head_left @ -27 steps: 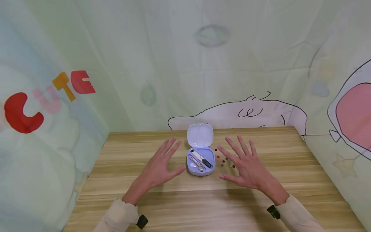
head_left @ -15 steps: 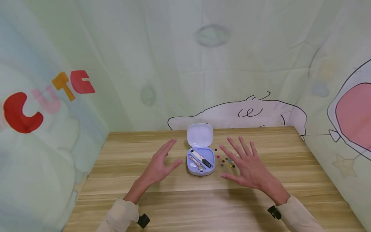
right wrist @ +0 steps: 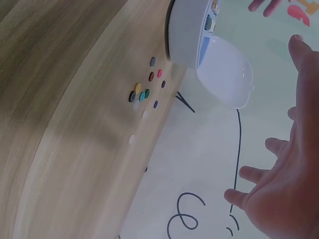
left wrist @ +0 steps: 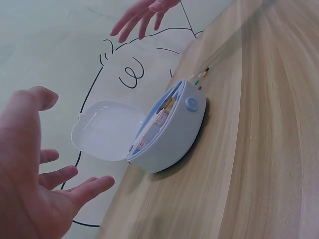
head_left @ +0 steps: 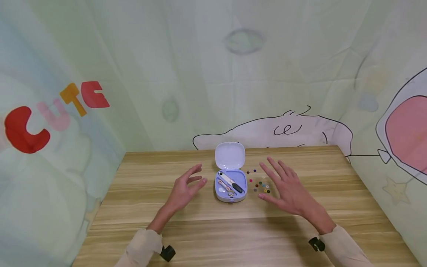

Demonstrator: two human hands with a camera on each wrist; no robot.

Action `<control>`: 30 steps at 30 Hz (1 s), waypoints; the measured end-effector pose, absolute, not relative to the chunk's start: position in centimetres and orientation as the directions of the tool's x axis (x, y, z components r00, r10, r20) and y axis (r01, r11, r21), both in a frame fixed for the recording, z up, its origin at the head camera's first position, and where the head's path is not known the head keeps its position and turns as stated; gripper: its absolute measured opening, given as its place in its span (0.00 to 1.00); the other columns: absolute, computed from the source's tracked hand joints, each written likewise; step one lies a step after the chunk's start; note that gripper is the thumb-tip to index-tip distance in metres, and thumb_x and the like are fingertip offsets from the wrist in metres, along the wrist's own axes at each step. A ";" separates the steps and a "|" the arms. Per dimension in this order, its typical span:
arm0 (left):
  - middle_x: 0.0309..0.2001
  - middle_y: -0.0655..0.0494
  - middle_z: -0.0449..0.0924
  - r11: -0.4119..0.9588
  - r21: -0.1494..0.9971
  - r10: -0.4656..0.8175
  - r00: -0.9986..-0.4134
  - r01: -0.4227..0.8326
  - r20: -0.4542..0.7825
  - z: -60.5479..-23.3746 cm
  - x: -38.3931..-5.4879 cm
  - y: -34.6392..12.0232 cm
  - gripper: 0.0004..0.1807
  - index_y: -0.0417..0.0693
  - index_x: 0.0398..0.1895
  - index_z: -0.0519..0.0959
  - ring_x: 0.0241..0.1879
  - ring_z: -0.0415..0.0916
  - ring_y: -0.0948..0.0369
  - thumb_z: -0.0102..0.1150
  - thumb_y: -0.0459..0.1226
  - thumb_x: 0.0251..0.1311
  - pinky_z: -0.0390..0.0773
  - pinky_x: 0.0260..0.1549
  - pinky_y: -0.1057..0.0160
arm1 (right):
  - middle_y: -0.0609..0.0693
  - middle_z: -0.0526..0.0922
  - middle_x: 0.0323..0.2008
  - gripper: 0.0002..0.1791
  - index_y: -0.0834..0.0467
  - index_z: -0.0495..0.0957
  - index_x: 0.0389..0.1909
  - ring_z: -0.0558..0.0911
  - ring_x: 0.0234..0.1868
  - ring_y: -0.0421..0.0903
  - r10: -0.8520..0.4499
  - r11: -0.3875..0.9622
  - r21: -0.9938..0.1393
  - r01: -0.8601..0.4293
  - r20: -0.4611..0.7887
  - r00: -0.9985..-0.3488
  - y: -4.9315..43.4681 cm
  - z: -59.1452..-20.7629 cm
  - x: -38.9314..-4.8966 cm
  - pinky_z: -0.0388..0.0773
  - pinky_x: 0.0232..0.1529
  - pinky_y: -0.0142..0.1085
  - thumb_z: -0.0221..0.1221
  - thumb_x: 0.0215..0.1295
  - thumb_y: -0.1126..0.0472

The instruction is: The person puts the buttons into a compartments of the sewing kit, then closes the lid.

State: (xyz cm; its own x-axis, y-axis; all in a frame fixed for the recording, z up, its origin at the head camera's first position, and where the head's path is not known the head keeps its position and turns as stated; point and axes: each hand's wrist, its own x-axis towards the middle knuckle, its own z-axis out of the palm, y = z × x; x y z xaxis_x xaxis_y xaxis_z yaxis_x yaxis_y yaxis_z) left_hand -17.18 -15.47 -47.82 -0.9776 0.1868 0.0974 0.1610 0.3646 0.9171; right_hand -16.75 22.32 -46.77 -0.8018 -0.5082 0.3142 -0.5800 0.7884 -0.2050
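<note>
A light blue sewing-kit box (head_left: 231, 198) stands on the wooden table with its white lid (head_left: 230, 155) raised at the back. Inside lie a white-and-black tool (head_left: 231, 181), whose kind I cannot tell, and small scissors (head_left: 225, 185) with pinkish handles. Several small coloured buttons (head_left: 257, 185) are scattered to the box's right. My left hand (head_left: 183, 190) hovers to the left of the box, fingers loosely bent and holding nothing. Over the table right of the buttons, my right hand (head_left: 290, 189) is spread with its fingers mostly straight, touching nothing.
The wooden table (head_left: 200, 237) reaches back to a printed cloth backdrop (head_left: 150, 74), which also hangs along both sides. A black wrist strap piece (head_left: 168, 253) shows at the left sleeve, another (head_left: 316, 244) at the right.
My left hand's fingers have bent and drawn together, moving slightly away from the box. My right hand has shifted a little to the right, uncovering more buttons. The box has not moved.
</note>
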 end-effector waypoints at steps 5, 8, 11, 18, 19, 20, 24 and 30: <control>0.73 0.42 0.68 0.276 0.957 0.166 -0.985 0.089 0.044 -48.1 -17.3 -15.3 0.34 0.49 0.76 0.68 0.64 0.76 0.47 0.65 0.49 0.71 0.85 0.55 0.56 | 0.54 0.49 0.83 0.53 0.47 0.49 0.84 0.57 0.77 0.67 -0.485 0.773 -0.268 -0.575 0.336 -0.807 22.7 -46.9 -17.0 0.59 0.71 0.71 0.64 0.66 0.35; 0.72 0.40 0.68 0.211 0.976 0.157 -0.987 0.047 0.013 -48.3 -17.4 -15.1 0.32 0.47 0.74 0.70 0.64 0.76 0.46 0.64 0.47 0.72 0.86 0.53 0.59 | 0.53 0.50 0.82 0.52 0.48 0.49 0.84 0.57 0.77 0.65 -0.455 0.758 -0.333 -0.560 0.345 -0.821 23.0 -46.9 -17.1 0.61 0.71 0.70 0.65 0.67 0.39; 0.71 0.38 0.69 0.177 0.984 0.145 -0.989 0.024 -0.002 -48.6 -17.6 -14.9 0.31 0.44 0.73 0.70 0.63 0.77 0.46 0.64 0.46 0.73 0.87 0.52 0.59 | 0.54 0.50 0.82 0.52 0.48 0.47 0.85 0.56 0.77 0.64 -0.420 0.736 -0.414 -0.535 0.341 -0.841 23.2 -47.0 -17.2 0.62 0.71 0.70 0.66 0.69 0.43; 0.70 0.36 0.69 0.171 0.985 0.120 -0.992 -0.018 -0.039 -49.3 -17.9 -14.3 0.32 0.40 0.73 0.70 0.62 0.77 0.44 0.63 0.47 0.73 0.85 0.55 0.55 | 0.56 0.53 0.81 0.45 0.45 0.47 0.84 0.61 0.75 0.63 -0.343 0.668 -0.581 -0.465 0.314 -0.885 23.7 -47.1 -17.3 0.66 0.68 0.70 0.61 0.75 0.49; 0.70 0.36 0.70 0.172 0.985 0.115 -0.992 -0.028 -0.048 -49.4 -18.0 -14.3 0.32 0.39 0.73 0.70 0.62 0.77 0.44 0.63 0.47 0.73 0.85 0.55 0.55 | 0.56 0.54 0.81 0.44 0.45 0.47 0.84 0.63 0.73 0.63 -0.333 0.656 -0.602 -0.454 0.309 -0.891 23.8 -47.2 -17.4 0.69 0.67 0.68 0.60 0.75 0.49; 0.70 0.36 0.70 0.169 0.985 0.112 -0.992 -0.036 -0.056 -49.6 -18.0 -14.2 0.32 0.38 0.73 0.70 0.62 0.77 0.43 0.63 0.47 0.73 0.85 0.55 0.55 | 0.56 0.55 0.81 0.43 0.45 0.48 0.84 0.65 0.72 0.62 -0.325 0.647 -0.619 -0.445 0.304 -0.895 23.8 -47.2 -17.4 0.72 0.65 0.66 0.59 0.76 0.50; 0.69 0.36 0.71 0.160 0.985 0.102 -0.992 -0.063 -0.080 -50.1 -18.2 -13.9 0.32 0.35 0.72 0.70 0.61 0.77 0.42 0.62 0.45 0.74 0.85 0.55 0.55 | 0.57 0.58 0.79 0.39 0.46 0.49 0.84 0.72 0.65 0.60 -0.290 0.608 -0.681 -0.408 0.287 -0.913 24.2 -47.6 -17.6 0.80 0.58 0.60 0.56 0.79 0.50; 0.64 0.38 0.76 0.164 0.982 0.087 -0.991 -0.091 -0.106 -50.8 -18.3 -13.3 0.29 0.34 0.71 0.71 0.59 0.79 0.44 0.61 0.43 0.75 0.86 0.54 0.56 | 0.58 0.61 0.77 0.34 0.49 0.52 0.83 0.75 0.62 0.60 -0.249 0.523 -0.770 -0.366 0.272 -0.929 24.7 -48.5 -18.1 0.80 0.58 0.60 0.51 0.83 0.52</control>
State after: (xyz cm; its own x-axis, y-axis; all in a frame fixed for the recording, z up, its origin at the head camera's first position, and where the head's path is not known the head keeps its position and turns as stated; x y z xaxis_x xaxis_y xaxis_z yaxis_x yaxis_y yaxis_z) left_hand -18.28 -13.35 -50.79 -0.9905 0.0868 -0.1064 -0.0911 0.1644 0.9822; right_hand -18.06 24.71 -48.49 -0.9294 -0.2493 0.2722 -0.3658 0.5226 -0.7701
